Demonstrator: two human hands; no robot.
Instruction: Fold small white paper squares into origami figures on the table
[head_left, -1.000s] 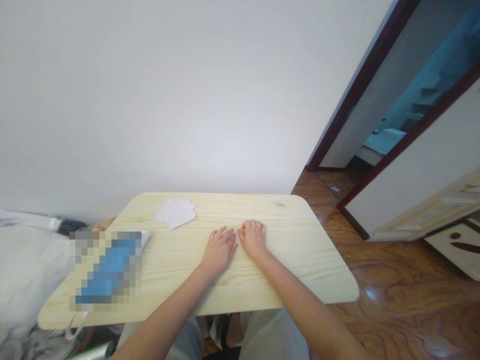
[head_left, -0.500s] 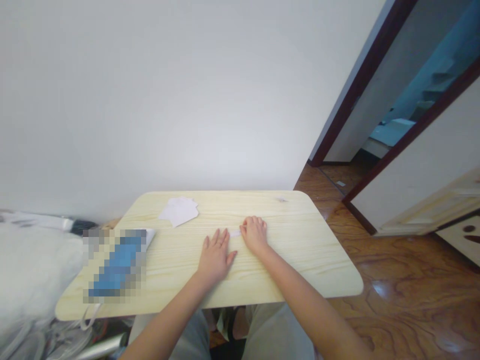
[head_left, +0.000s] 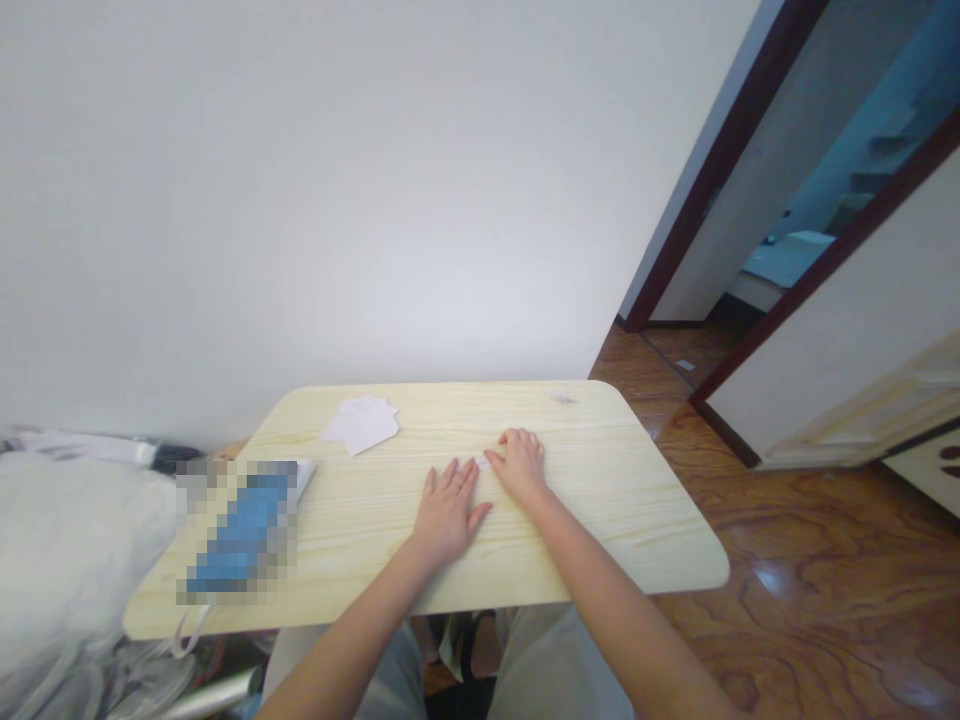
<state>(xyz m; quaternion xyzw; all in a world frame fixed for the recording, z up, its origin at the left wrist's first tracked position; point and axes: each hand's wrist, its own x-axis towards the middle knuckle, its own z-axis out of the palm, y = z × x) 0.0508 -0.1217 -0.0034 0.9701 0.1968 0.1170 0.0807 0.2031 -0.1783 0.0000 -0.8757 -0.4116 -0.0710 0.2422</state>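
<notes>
A small white strip of paper (head_left: 482, 463) lies on the table between my two hands, partly covered by them. My left hand (head_left: 446, 515) rests flat and open on the wood, its fingertips at the strip's left end and its thumb spread to the right. On the other side, my right hand (head_left: 523, 465) has bent fingers on the tabletop. Its thumb stretches left to the strip's right end, apart from the other fingers.
The pale wooden table (head_left: 600, 520) stands against a white wall. Several overlapping white paper pieces (head_left: 364, 423) lie at its back left. A pixelated blue item (head_left: 244, 530) is at the left edge, and a small clear scrap (head_left: 565, 399) at the back right.
Both hands have shifted slightly right in the view. Less of the strip shows between them. My right thumb has spread away from the fingers, where it was closer before.
</notes>
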